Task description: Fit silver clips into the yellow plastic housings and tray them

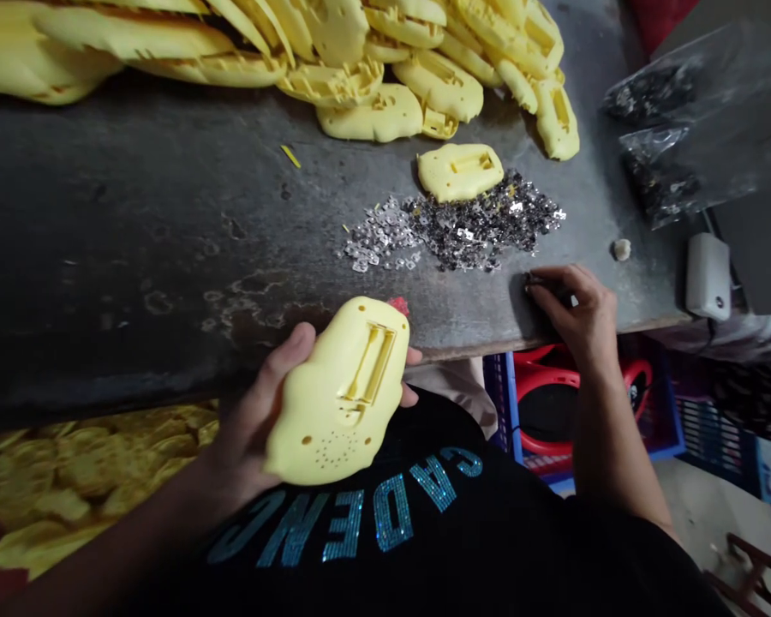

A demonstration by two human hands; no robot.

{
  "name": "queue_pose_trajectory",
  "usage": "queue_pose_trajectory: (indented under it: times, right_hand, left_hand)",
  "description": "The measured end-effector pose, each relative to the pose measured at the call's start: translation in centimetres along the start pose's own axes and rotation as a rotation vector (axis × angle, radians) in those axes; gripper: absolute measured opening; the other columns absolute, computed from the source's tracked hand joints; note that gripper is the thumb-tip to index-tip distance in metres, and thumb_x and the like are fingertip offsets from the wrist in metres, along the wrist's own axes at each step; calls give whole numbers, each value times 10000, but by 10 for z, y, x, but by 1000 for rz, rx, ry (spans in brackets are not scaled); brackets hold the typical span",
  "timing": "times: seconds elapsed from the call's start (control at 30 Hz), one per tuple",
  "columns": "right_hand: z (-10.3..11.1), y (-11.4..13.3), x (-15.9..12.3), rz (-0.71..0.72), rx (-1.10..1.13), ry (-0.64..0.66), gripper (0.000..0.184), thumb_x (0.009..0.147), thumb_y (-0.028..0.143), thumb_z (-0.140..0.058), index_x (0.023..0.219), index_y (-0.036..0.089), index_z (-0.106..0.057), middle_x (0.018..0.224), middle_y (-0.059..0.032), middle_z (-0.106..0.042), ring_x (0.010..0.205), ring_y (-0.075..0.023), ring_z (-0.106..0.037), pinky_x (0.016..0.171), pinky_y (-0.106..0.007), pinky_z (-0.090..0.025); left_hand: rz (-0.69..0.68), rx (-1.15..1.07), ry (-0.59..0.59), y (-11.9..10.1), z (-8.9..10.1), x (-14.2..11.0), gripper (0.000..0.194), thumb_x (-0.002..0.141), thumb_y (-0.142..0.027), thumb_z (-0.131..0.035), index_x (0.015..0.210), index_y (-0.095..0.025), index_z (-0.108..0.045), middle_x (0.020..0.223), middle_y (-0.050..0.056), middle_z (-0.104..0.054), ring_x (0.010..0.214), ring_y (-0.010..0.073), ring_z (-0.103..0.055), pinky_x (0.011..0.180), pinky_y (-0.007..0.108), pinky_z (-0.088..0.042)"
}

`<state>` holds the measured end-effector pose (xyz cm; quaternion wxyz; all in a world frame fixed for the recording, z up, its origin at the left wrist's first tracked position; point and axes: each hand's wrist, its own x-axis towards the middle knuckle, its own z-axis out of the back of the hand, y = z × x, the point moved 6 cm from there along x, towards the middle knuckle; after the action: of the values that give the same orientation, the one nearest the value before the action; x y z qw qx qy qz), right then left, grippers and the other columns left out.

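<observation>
My left hand (257,403) is closed around a yellow plastic toy housing (334,403), held in front of my body at the table's edge. Its outer side faces me, showing an open battery compartment, screw holes and a cluster of small speaker holes. Over the tabletop on the right, my right hand (584,313) pinches a small metal piece (529,279) between thumb and fingertips; its exact shape is hard to make out. Beyond that hand lies a pile of small metal battery contacts (475,227), silvery on the left and darker on the right. Another yellow housing (459,174) rests against the pile's far edge.
Many yellow housings (373,111) are heaped along the back of the dark table (134,214). Plastic bags of metal parts (665,167) and a white device (708,276) stand at right. Below are a blue crate (505,403) with red items and yellow parts (96,471).
</observation>
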<state>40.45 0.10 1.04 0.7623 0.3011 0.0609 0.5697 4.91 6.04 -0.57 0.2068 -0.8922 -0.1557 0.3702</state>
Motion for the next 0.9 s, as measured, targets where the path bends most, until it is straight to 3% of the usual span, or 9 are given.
queue_pose_trajectory:
  times: [0.1, 0.2, 0.4, 0.57, 0.7, 0.9]
  right_hand:
    - [7, -11, -4, -45, 11, -54, 134, 1031, 304, -728, 1086, 279, -848, 980, -18, -832, 857, -219, -731, 892, -395, -583]
    - [11, -8, -3, -2, -46, -80, 118, 1028, 285, -729, 1053, 266, -843, 950, -25, -813, 869, -223, -736, 882, -387, -578]
    - [-3, 14, 5, 131, -146, 61, 193, 1076, 325, -656, 1113, 284, -841, 1046, -70, -796, 984, -263, -729, 954, -428, -584]
    - [7, -5, 2, 6, -42, 23, 107, 1002, 293, -705, 1053, 264, -794, 967, -29, -778, 863, -217, -692, 889, -378, -580]
    - [15, -23, -3, -69, 50, 7, 110, 974, 325, -740, 1022, 256, -811, 925, -12, -742, 823, -190, -659, 825, -340, -550]
    - [14, -31, -6, -93, 107, -44, 212, 949, 339, -797, 1148, 269, -814, 964, -13, -774, 813, -187, -652, 828, -352, -559]
  left_hand:
    - [-9, -23, 52, 8, 9, 10, 816, 1013, -846, -614, 1542, -246, -776, 1382, 125, -869, 1004, 310, -903, 779, 309, -723]
    - [-8, -25, 60, 13, 15, 13, 797, 1035, -801, -591, 1619, -270, -710, 1382, 120, -870, 1034, 329, -902, 801, 339, -730]
    - [9, -13, 4, 14, 14, 11, 799, 1033, -803, -587, 1606, -262, -720, 1367, 114, -875, 1011, 324, -901, 797, 328, -725]
    - [-3, 3, -5, 13, 13, 12, 803, 1027, -827, -584, 1583, -268, -740, 1488, 107, -827, 1028, 336, -899, 757, 330, -722]
    - [-9, 19, -20, 13, 13, 12, 787, 1047, -811, -559, 1604, -280, -721, 1402, 111, -863, 1018, 337, -899, 820, 361, -733]
    - [27, 13, -27, 14, 11, 10, 813, 1040, -809, -581, 1642, -275, -687, 1374, 137, -869, 995, 336, -901, 830, 371, -729]
